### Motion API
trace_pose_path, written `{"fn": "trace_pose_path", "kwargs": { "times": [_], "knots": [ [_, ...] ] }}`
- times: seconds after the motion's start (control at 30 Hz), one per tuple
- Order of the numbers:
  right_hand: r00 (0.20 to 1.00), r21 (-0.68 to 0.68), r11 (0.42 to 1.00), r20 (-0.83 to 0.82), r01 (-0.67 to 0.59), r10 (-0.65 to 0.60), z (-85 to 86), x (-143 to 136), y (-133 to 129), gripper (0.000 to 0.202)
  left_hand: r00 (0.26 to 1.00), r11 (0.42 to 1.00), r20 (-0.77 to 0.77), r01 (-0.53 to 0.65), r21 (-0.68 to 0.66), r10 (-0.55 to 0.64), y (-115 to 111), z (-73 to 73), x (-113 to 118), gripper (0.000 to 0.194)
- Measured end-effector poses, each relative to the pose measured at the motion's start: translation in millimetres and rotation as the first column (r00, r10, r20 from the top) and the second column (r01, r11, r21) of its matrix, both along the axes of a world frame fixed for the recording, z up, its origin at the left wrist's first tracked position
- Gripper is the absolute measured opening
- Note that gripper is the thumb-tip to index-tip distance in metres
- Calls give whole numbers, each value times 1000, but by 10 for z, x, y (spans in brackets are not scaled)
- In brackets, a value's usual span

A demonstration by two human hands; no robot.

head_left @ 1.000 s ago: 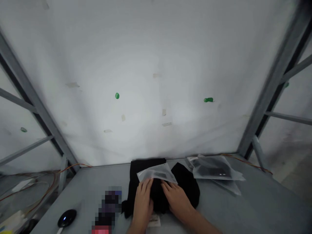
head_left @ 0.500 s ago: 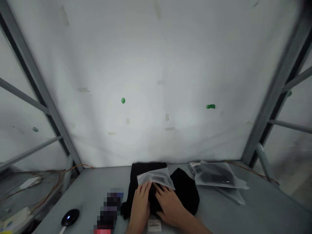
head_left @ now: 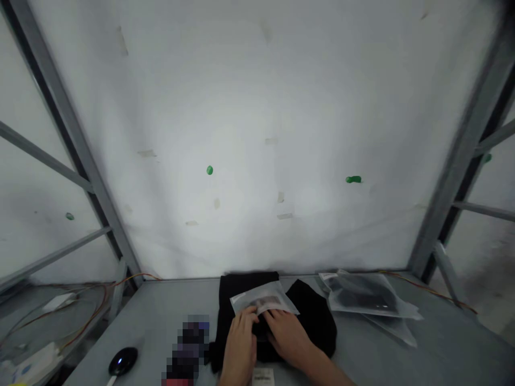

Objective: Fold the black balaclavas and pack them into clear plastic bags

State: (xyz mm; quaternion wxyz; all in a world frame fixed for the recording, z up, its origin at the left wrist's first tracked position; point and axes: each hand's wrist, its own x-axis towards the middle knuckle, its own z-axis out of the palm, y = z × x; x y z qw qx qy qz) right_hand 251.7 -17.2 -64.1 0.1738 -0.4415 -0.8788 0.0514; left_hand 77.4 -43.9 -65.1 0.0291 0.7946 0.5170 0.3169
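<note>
At the bottom centre, a translucent plastic bag lies over black folded cloth. My left hand is at the bag's near edge with its fingers bent; whether they pinch the plastic is hard to make out. The fingertips of my right hand are under the bag's near edge and show faintly through the plastic. Dark material lies between both hands, partly hidden by them. A white printed label shows just below my hands.
Translucent bags with dark contents lie to the right on the grey table. To the left are a pixelated item and a black round device. Cables run at the far left. A white wall stands behind, between metal frames.
My right fingers have slid forward under the bag's near edge, and the bag has lifted slightly there. My left fingers have bent more. The whole view has shifted a little.
</note>
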Motion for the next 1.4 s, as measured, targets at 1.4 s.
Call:
{"fn": "trace_pose_path", "kwargs": {
  "times": [1.4],
  "knots": [
    [980,280,946,-62,-165,190,159,-345,39,12,964,986,-263,-5,165,49,-20,110,-510,24]
  ]
}}
